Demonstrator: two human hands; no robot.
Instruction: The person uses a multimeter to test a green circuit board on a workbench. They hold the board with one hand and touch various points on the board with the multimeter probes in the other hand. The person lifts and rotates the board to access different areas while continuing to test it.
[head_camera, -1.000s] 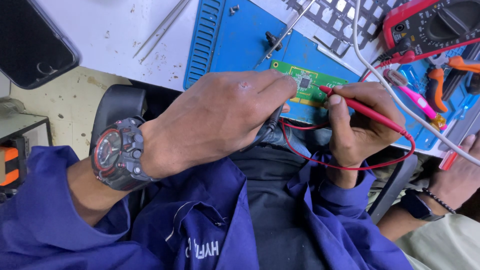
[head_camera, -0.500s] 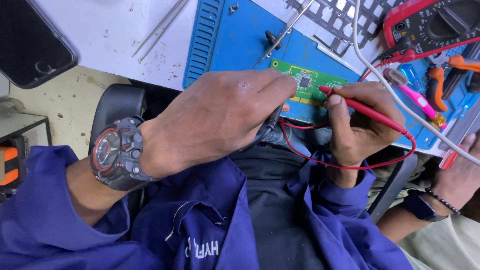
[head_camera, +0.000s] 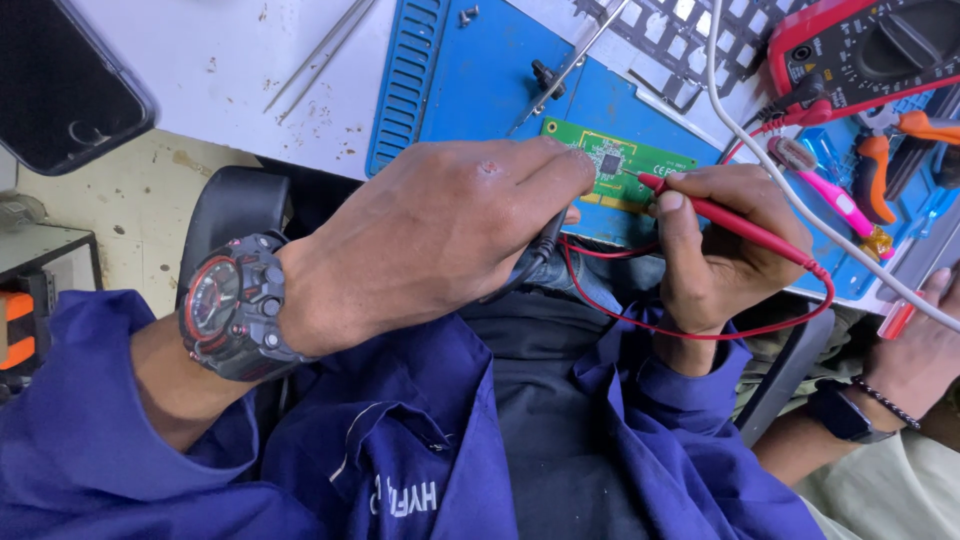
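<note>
A small green circuit board (head_camera: 620, 165) lies near the front edge of a blue work mat (head_camera: 480, 70). My left hand (head_camera: 440, 235), with a black and red watch on its wrist, is closed on a black test probe (head_camera: 545, 240) whose tip is hidden under my fingers at the board's left end. My right hand (head_camera: 715, 245) pinches a red test probe (head_camera: 740, 228), its tip touching the board beside the black chip. A red lead loops below both hands and runs up to a red multimeter (head_camera: 870, 45).
A dark phone (head_camera: 65, 85) lies at the top left. Tweezers (head_camera: 320, 50) rest on the white bench. Orange pliers (head_camera: 880, 165) and a pink tool (head_camera: 830, 190) lie at the right. Another person's hand (head_camera: 915, 345) with a bracelet rests at the right edge.
</note>
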